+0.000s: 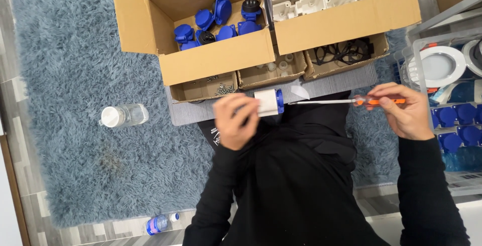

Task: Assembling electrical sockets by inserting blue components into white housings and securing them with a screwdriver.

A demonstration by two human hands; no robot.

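The white plastic box (266, 102) with a round blue end sits in front of the person's chest, gripped tight in the left hand (234, 122). The right hand (401, 111) is closed around the orange handle of a thin metal screwdriver (346, 102), whose tip meets the blue end. The smooth box could slip and the tip could skid off, dropping a screw into the fluffy blue rug (75, 100) below the cardboard boxes (216, 60).

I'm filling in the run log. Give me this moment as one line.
left hand: holds white-and-blue socket housing | right hand: holds orange-handled screwdriver, tip at housing | behind: box of blue covers
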